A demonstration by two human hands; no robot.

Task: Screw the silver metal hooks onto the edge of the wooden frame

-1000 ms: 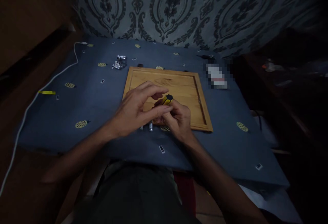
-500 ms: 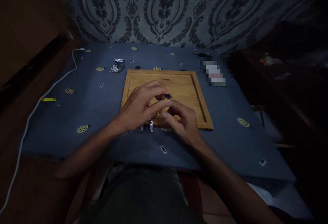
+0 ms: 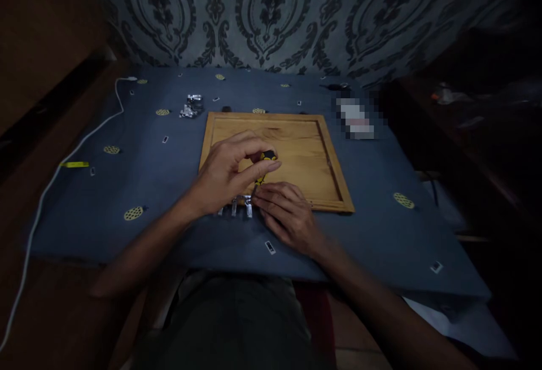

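My left hand (image 3: pixel 231 169) is closed around the black and yellow handle of a screwdriver (image 3: pixel 261 178), thumb and fingers on either side of it. The screwdriver leans a little, its shaft pointing down at the near edge of a framed wooden panel (image 3: pixel 292 149). Beside the tip, my right hand (image 3: pixel 290 214) lies low with its fingers bent and pressed together; what they pinch, if anything, is hidden. Shiny metal hinge-like pieces (image 3: pixel 248 206) stick out over the panel's near edge, just left of the right fingertips.
More shiny metal pieces (image 3: pixel 191 107) lie at the back left of the blue patterned tablecloth (image 3: pixel 368 234). A yellow object (image 3: pixel 75 164) and a white cable (image 3: pixel 80 147) are at the left. A blurred-out pale item (image 3: pixel 356 118) lies right of the panel.
My right hand has dropped from beside the screwdriver handle to the panel's near edge, by the tip. The left hand has shifted slightly left, still gripping the handle.
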